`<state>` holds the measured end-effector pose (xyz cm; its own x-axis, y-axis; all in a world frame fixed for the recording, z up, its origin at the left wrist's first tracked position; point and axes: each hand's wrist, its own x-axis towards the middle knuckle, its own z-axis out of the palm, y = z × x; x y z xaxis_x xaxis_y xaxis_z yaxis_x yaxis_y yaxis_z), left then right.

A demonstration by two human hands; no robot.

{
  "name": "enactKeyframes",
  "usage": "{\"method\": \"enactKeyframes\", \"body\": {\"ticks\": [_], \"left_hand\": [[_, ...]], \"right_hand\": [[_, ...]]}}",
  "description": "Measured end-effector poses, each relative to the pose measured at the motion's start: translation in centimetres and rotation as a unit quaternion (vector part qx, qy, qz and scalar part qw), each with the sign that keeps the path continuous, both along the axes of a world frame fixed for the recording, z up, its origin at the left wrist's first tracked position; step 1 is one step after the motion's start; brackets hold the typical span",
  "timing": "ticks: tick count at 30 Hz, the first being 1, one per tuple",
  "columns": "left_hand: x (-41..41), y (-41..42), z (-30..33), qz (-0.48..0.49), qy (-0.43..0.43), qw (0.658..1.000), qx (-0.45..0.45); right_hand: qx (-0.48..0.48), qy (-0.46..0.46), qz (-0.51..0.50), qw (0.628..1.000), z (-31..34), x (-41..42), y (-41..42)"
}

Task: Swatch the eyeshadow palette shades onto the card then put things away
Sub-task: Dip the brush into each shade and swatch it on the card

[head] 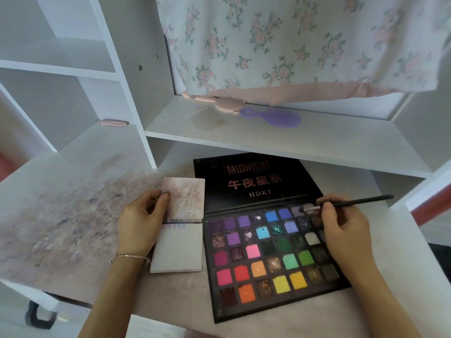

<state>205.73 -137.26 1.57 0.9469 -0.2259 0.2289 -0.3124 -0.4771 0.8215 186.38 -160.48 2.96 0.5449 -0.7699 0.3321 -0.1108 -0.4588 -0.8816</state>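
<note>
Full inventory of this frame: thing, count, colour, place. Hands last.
eyeshadow palette: 1, black, many coloured pans, open on desk, right of card
card: 1, white booklet, stained upper leaf, faint swatches near fold, left of palette
brush: 1, black handle, tip at palette's top row
desk: 1, white, purple-stained
hairbrush: 1, purple, on shelf
pink item: 1, on shelf beside hairbrush, cannot tell what
pink clip: 1, left cubby
floral curtain: 1, white-pink, above shelf
bracelet: 1, silver, left wrist
left hand: holds card's edge
right hand: holds brush
</note>
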Motion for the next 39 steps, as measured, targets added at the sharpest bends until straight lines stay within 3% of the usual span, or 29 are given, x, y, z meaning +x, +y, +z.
{"method": "enactKeyframes", "body": {"ticks": [18, 32, 39], "left_hand": [[0.2, -0.1, -0.3, 0.002, -0.009, 1.0, -0.002], [0.2, -0.1, -0.3, -0.001, -0.004, 1.0, -0.004], [0.2, 0.0, -0.4, -0.003, 0.003, 1.0, -0.012]], "right_hand": [[-0.03, 0.077, 0.022, 0.996, -0.5, 0.3, -0.1], [-0.022, 0.059, 0.007, 0.998, -0.3, 0.2, 0.0], [-0.007, 0.061, 0.052, 0.997, 0.5, 0.8, 0.9]]}}
